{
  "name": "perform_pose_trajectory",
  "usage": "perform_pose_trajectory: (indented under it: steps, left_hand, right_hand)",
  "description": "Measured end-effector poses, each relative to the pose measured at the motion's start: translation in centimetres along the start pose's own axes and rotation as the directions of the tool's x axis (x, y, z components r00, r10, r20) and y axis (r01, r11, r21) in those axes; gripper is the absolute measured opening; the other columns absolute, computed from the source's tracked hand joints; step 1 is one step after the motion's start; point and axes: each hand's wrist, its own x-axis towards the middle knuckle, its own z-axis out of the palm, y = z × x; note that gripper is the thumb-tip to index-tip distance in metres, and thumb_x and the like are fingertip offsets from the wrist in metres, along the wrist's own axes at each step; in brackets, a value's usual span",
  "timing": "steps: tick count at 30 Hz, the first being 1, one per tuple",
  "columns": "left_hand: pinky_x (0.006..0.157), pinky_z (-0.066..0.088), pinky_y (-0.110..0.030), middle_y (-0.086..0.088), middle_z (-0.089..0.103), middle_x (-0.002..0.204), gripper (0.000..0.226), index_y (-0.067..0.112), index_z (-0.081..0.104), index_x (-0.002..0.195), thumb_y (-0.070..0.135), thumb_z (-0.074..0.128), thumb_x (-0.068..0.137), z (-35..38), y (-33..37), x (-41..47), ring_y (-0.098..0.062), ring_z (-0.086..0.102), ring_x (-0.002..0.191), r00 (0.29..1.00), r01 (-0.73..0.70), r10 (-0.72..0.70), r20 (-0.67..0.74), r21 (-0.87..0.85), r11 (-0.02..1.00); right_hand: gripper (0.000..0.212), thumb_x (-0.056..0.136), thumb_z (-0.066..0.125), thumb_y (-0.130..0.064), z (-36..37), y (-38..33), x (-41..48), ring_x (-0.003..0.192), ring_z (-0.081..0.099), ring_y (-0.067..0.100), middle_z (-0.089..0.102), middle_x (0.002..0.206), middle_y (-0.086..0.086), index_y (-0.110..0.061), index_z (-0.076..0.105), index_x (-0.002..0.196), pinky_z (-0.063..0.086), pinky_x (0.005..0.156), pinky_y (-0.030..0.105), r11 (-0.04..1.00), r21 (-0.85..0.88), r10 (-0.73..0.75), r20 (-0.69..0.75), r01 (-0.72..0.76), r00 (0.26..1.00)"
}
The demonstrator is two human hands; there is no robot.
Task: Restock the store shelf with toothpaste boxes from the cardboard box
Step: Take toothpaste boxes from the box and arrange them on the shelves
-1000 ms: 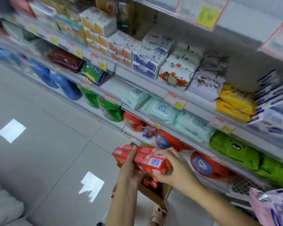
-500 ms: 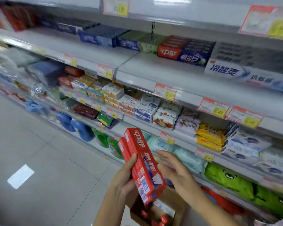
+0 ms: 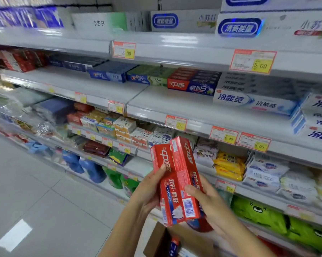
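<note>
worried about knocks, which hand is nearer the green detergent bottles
Left. The left hand is just right of the green detergent bottles; the right hand is farther right, across the red toothpaste boxes.

Blue detergent bottles (image 3: 94, 170), green bear packs (image 3: 258, 213)

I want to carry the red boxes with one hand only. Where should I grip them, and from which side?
Probably at mid-length of the red boxes, from the right, thumb on the fronts and fingers behind. They are long, nearly upright and side by side, so a grip there balances them and presses them together. The right hand holds them lower down.
</note>
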Motion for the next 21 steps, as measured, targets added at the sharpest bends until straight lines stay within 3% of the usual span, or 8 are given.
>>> perform_pose_trajectory:
  steps: [4,7,10,14,17,21]
  left_hand:
    - [0.084,0.055,-0.045,-0.022,0.066,0.115,0.062,0.006,0.051,0.127,0.049,0.059,0.082,1.1,0.8,0.2,-0.036,0.066,0.101,1.000,0.012,-0.013,0.008,0.018,1.000]
    - [0.076,0.058,-0.042,-0.023,0.067,0.110,0.059,0.004,0.054,0.124,0.046,0.054,0.082,2.4,1.5,0.4,-0.033,0.068,0.093,0.998,-0.011,0.012,0.054,-0.017,1.000]
    - [0.078,0.058,-0.043,-0.021,0.069,0.106,0.060,0.005,0.056,0.122,0.048,0.054,0.080,4.3,2.2,0.5,-0.032,0.069,0.091,0.996,-0.078,0.076,0.038,0.038,0.996]
    - [0.081,0.058,-0.042,-0.022,0.065,0.116,0.065,0.008,0.051,0.130,0.046,0.056,0.077,7.4,2.6,0.5,-0.038,0.063,0.105,0.983,-0.184,0.182,0.029,0.070,0.980]
    - [0.082,0.057,-0.043,-0.020,0.067,0.114,0.059,0.008,0.054,0.126,0.045,0.055,0.080,9.9,2.9,0.6,-0.036,0.065,0.103,0.968,-0.244,0.236,0.080,0.110,0.964]
    - [0.075,0.059,-0.037,-0.013,0.073,0.098,0.038,0.011,0.061,0.113,0.039,0.050,0.091,14.4,3.0,-0.4,-0.026,0.070,0.086,0.935,-0.338,0.312,0.169,0.157,0.928]
  right_hand:
    - [0.060,0.071,0.078,-0.046,-0.6,-1.3,-0.7,0.096,0.070,0.021,0.072,0.108,-0.003,-0.029,0.052,0.122,0.054,0.088,0.045,0.999,-0.042,-0.010,0.031,0.011,0.999]
    - [0.071,0.061,0.084,-0.045,-1.4,-2.3,-1.3,0.098,0.069,0.021,0.071,0.110,-0.003,-0.029,0.053,0.123,0.054,0.089,0.045,0.998,-0.061,-0.009,0.050,0.012,0.999]
    - [0.058,0.069,0.080,-0.028,-2.1,-3.3,-2.0,0.096,0.070,0.020,0.072,0.107,-0.002,-0.027,0.055,0.121,0.057,0.077,0.034,1.000,-0.020,-0.008,0.035,0.009,0.999]
    - [0.058,0.067,0.073,-0.036,-3.4,-4.8,-3.3,0.096,0.070,0.019,0.073,0.106,-0.001,-0.023,0.057,0.121,0.056,0.082,0.035,1.000,0.014,-0.011,-0.051,0.012,0.999]
    - [0.045,0.071,0.069,-0.032,-4.6,-6.2,-4.7,0.090,0.072,0.019,0.074,0.099,0.000,-0.019,0.060,0.113,0.058,0.073,0.029,1.000,0.016,-0.017,-0.106,0.019,0.994]
    - [0.044,0.074,0.066,-0.034,-5.9,-7.8,-7.0,0.098,0.070,0.018,0.073,0.106,-0.001,-0.025,0.058,0.116,0.056,0.086,0.035,0.996,0.037,-0.075,-0.177,0.082,0.981]
